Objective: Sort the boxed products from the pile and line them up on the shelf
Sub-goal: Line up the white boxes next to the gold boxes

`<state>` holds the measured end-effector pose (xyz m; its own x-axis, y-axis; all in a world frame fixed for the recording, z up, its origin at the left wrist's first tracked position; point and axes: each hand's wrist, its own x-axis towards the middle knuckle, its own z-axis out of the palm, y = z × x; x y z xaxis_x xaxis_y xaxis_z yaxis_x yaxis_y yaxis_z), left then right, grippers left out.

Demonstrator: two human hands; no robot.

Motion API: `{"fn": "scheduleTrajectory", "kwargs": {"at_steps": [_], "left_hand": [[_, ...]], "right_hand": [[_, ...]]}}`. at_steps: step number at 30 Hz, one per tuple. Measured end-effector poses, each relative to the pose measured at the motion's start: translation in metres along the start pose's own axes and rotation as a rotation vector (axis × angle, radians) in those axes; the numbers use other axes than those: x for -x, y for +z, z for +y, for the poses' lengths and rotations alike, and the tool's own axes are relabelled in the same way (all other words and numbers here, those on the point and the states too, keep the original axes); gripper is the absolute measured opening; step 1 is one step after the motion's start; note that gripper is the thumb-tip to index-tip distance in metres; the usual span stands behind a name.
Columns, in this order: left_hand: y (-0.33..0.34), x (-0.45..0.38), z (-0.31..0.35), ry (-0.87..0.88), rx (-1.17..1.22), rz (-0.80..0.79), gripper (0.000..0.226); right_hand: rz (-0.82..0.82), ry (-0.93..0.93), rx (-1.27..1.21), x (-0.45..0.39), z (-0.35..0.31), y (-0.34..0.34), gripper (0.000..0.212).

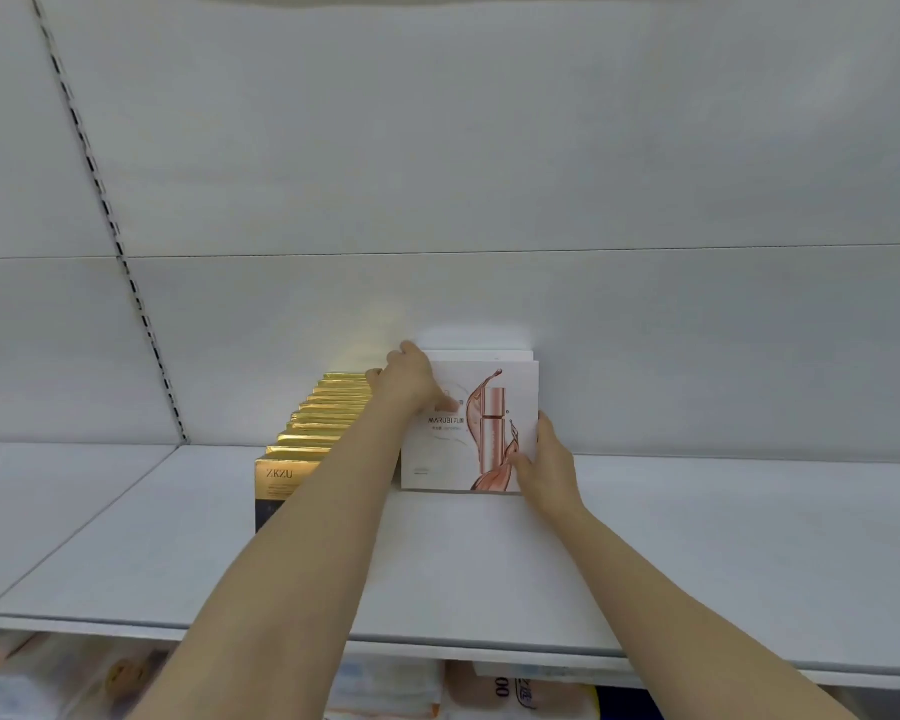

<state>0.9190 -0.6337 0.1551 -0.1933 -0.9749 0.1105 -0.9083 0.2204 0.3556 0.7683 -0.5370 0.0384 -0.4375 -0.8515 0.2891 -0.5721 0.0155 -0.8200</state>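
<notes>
A white rectangular cardboard box printed with a rose-gold bottle (481, 433) stands upright on the pale grey shelf (489, 563), at the front of a short row of white boxes. The left hand (409, 379) grips its upper left corner, fingers curled over the top edge. The right hand (546, 459) holds its lower right edge, thumb on the front face. Just left stands a row of gold-topped boxes (323, 423).
</notes>
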Motion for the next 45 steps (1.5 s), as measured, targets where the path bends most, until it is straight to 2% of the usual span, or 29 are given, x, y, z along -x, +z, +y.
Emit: {"fn": "scheduleTrajectory", "kwargs": {"at_steps": [7,11,13,15,17,21,25,28,35,38,42,45], "left_hand": [[0.001,0.001,-0.002,0.029,0.011,0.04,0.11],[0.002,0.011,-0.001,0.058,-0.132,0.132,0.12],[0.005,0.026,0.006,0.15,-0.195,0.272,0.115],[0.013,0.046,0.017,0.327,-0.19,0.417,0.097],[0.026,0.069,0.032,0.519,-0.161,0.464,0.08],[0.063,0.117,0.067,0.765,-0.133,0.45,0.063],[0.094,0.168,0.111,0.832,-0.075,0.466,0.049],[0.112,0.208,0.149,0.845,-0.006,0.437,0.04],[0.158,0.284,0.261,0.904,0.087,0.289,0.034],[0.18,0.312,0.315,0.943,0.125,0.243,0.031],[0.213,0.348,0.388,1.0,0.173,0.183,0.037],[0.233,0.369,0.443,1.059,0.197,0.159,0.035]], "right_hand": [[0.011,0.004,-0.011,-0.003,-0.001,0.004,0.055],[0.002,-0.022,0.055,-0.001,-0.004,-0.007,0.052],[0.05,-0.072,0.172,0.004,-0.002,-0.024,0.059],[0.109,-0.168,0.323,0.012,0.004,-0.048,0.062],[0.154,-0.236,0.429,0.023,0.013,-0.077,0.06],[0.282,-0.332,0.577,0.059,0.031,-0.136,0.051],[0.453,-0.404,0.636,0.114,0.05,-0.195,0.035],[0.547,-0.401,0.655,0.155,0.076,-0.24,0.035],[0.653,-0.273,0.725,0.225,0.145,-0.361,0.038],[0.663,-0.213,0.762,0.249,0.172,-0.413,0.037],[0.667,-0.084,0.824,0.28,0.21,-0.479,0.027],[0.678,-0.001,0.874,0.293,0.235,-0.527,0.031]]}}
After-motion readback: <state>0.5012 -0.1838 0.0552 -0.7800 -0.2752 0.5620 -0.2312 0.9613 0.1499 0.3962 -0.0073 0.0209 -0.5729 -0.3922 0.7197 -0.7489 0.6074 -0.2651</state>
